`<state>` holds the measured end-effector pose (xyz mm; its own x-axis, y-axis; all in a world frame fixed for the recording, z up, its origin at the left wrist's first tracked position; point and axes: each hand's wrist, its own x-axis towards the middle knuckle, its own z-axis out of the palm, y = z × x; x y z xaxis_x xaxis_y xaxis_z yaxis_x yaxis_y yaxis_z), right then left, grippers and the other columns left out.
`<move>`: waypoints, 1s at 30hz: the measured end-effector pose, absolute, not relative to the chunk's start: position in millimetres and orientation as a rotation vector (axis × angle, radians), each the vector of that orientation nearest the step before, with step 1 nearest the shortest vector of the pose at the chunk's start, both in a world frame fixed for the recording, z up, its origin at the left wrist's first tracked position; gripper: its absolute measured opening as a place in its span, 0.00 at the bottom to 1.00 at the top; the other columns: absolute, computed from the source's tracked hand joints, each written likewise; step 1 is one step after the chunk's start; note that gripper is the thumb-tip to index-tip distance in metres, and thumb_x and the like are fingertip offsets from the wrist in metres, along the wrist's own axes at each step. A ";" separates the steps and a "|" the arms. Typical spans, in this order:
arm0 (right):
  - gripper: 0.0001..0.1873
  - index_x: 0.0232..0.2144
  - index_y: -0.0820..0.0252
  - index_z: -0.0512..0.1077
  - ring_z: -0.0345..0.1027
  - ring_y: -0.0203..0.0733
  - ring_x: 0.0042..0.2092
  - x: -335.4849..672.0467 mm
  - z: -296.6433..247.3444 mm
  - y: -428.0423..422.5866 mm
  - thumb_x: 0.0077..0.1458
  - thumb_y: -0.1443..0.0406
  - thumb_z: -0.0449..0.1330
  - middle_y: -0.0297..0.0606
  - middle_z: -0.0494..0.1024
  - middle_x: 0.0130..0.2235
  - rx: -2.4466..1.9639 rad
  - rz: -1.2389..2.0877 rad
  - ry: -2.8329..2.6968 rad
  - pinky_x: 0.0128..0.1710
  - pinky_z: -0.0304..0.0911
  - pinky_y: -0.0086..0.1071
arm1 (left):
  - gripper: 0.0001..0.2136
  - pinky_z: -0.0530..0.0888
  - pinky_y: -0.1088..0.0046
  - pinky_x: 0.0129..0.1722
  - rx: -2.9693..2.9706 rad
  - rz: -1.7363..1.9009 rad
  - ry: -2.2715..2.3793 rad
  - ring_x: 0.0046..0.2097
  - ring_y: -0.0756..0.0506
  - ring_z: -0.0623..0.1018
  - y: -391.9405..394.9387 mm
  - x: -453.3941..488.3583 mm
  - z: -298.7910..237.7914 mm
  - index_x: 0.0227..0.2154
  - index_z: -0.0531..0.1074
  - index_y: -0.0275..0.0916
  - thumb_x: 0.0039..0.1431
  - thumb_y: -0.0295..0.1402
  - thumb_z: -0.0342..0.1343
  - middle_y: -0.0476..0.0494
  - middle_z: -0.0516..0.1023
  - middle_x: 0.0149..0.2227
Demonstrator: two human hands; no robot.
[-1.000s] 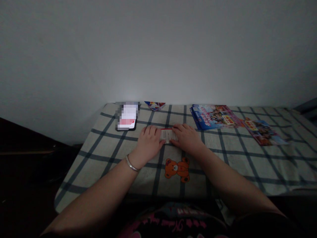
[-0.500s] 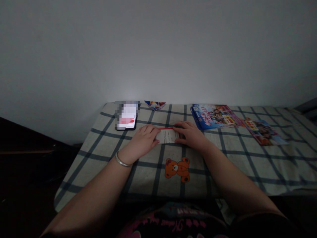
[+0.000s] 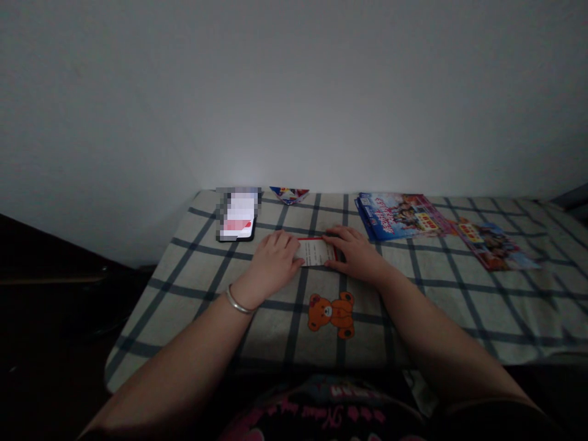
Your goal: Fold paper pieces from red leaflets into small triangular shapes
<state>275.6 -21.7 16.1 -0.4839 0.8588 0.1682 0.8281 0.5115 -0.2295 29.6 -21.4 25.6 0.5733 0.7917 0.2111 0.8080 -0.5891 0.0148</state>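
Note:
A small white paper with a red top edge (image 3: 315,252) lies on a checked cloth (image 3: 193,275). My left hand (image 3: 274,260), with a silver bangle on the wrist, lies palm down on the paper's left end, fingers pressed together. On the paper's right end rests my right hand (image 3: 353,252), its fingers flat and pressing the sheet down. An orange teddy bear print (image 3: 331,313) on the cloth sits just in front of both hands.
A lit phone (image 3: 237,215) lies at the back left. A small folded coloured paper (image 3: 288,194) sits by the wall. Two colourful leaflets lie at the back right, one blue (image 3: 399,215), one further right (image 3: 495,246). The cloth's left edge drops into darkness.
My hands first slid apart along the paper, showing more of it, then drew a little closer again. The view shifted slightly.

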 end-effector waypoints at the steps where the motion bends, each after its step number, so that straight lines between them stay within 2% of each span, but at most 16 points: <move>1: 0.31 0.59 0.59 0.68 0.55 0.56 0.64 271.9 16.5 -23.6 0.55 0.55 0.64 0.45 0.66 0.62 -1.443 0.151 -2.480 0.65 0.52 0.52 | 0.12 0.69 0.54 0.54 -2.648 -0.300 -1.434 0.53 0.35 0.70 -25.0 35.7 26.1 0.45 0.70 0.33 0.63 0.36 0.55 0.34 0.72 0.47; 6: 0.27 0.56 0.60 0.69 0.56 0.57 0.64 257.7 16.6 -27.3 0.56 0.55 0.63 0.47 0.69 0.60 -1.546 0.115 -2.403 0.65 0.50 0.56 | 0.14 0.67 0.52 0.55 -2.574 -0.323 -1.503 0.56 0.32 0.69 -32.9 51.8 24.3 0.45 0.70 0.31 0.63 0.38 0.55 0.30 0.72 0.48; 13: 0.30 0.57 0.54 0.69 0.54 0.60 0.65 262.6 18.1 -21.8 0.53 0.55 0.66 0.43 0.67 0.62 -1.633 0.198 -2.405 0.65 0.46 0.62 | 0.13 0.69 0.51 0.54 -2.594 -0.341 -1.428 0.56 0.31 0.69 -29.5 45.7 21.6 0.44 0.70 0.32 0.62 0.37 0.56 0.30 0.72 0.48; 17: 0.32 0.59 0.53 0.67 0.49 0.59 0.68 272.7 16.3 -19.2 0.54 0.56 0.65 0.44 0.62 0.65 -1.594 0.258 -2.448 0.65 0.46 0.59 | 0.12 0.69 0.53 0.55 -2.612 -0.303 -1.387 0.57 0.31 0.70 -28.9 42.7 19.6 0.44 0.70 0.30 0.61 0.33 0.57 0.28 0.72 0.49; 22: 0.34 0.63 0.52 0.63 0.45 0.58 0.69 285.7 11.9 -13.9 0.56 0.57 0.64 0.42 0.58 0.68 -1.510 0.325 -2.511 0.67 0.44 0.58 | 0.10 0.69 0.53 0.57 -2.611 -0.329 -1.377 0.58 0.33 0.69 -26.5 38.5 14.0 0.45 0.70 0.33 0.62 0.29 0.54 0.30 0.72 0.51; 26: 0.42 0.67 0.58 0.56 0.44 0.56 0.70 292.7 7.2 -8.9 0.54 0.56 0.65 0.46 0.57 0.68 -1.470 0.365 -2.502 0.68 0.44 0.54 | 0.20 0.67 0.54 0.59 -2.646 -0.390 -1.357 0.60 0.33 0.68 -24.0 33.0 9.6 0.56 0.64 0.31 0.62 0.30 0.55 0.30 0.70 0.54; 28: 0.44 0.67 0.58 0.55 0.44 0.56 0.70 294.7 5.2 -7.2 0.53 0.56 0.65 0.48 0.56 0.68 -1.453 0.379 -2.493 0.68 0.44 0.54 | 0.26 0.65 0.54 0.61 -2.681 -0.394 -1.344 0.61 0.33 0.67 -21.3 28.8 6.8 0.62 0.58 0.30 0.63 0.32 0.54 0.29 0.68 0.57; 30: 0.45 0.67 0.58 0.54 0.44 0.55 0.70 296.0 4.2 -6.4 0.53 0.56 0.66 0.49 0.56 0.68 -1.449 0.399 -2.484 0.68 0.44 0.55 | 0.28 0.63 0.53 0.62 -2.719 -0.382 -1.341 0.62 0.33 0.65 -17.0 23.6 2.8 0.63 0.55 0.29 0.63 0.33 0.53 0.27 0.66 0.59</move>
